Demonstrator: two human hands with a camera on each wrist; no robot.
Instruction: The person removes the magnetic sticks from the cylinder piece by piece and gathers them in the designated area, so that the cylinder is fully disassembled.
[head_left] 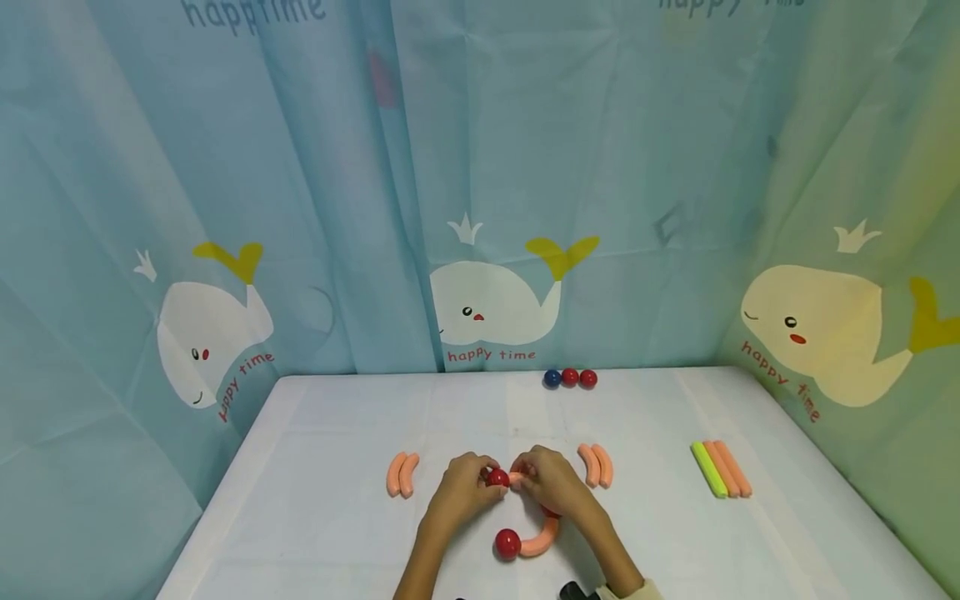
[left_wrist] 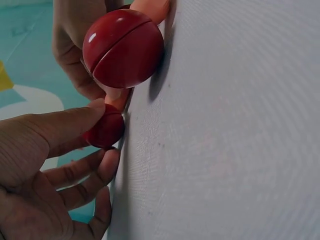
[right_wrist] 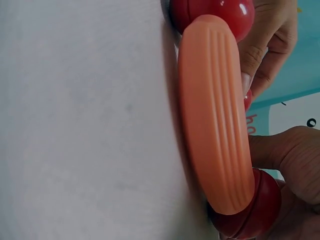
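Note:
My left hand point(head_left: 459, 493) pinches a red ball point(head_left: 498, 478) between thumb and fingers; in the left wrist view this ball point(left_wrist: 107, 129) is close to the tabletop. The right hand point(head_left: 557, 482) holds a short orange curved rod point(head_left: 516, 479), its end against that ball. Nearer to me lies another red ball point(head_left: 507, 544), joined to an orange curved rod point(head_left: 542, 542). That rod, grooved along its length in the right wrist view, meets a further red ball point(right_wrist: 267, 202) at its other end, partly hidden under my right hand in the head view.
Two orange curved rods point(head_left: 393, 475) lie left of my hands and two more point(head_left: 602, 465) to the right. Farther right are a green straight rod point(head_left: 708, 469) and two orange ones point(head_left: 732, 468). One blue ball point(head_left: 552, 379) and two red balls point(head_left: 570, 377) line the white table's back edge.

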